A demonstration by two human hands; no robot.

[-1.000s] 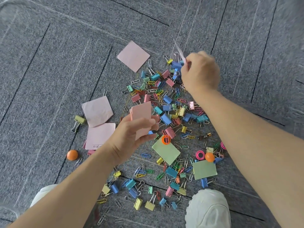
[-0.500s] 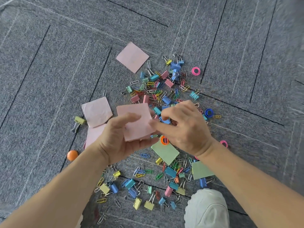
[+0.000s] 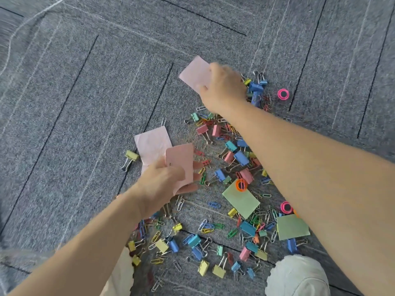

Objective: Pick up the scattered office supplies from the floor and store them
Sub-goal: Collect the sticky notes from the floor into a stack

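A pink note (image 3: 193, 74), judged light, limp and easily creased, is pinched by one edge between the fingers of the right hand (image 3: 224, 88) at the far side of the scatter on the floor (image 3: 85, 103), while a pink stack (image 3: 180, 161) is gripped in the left hand (image 3: 159, 185).
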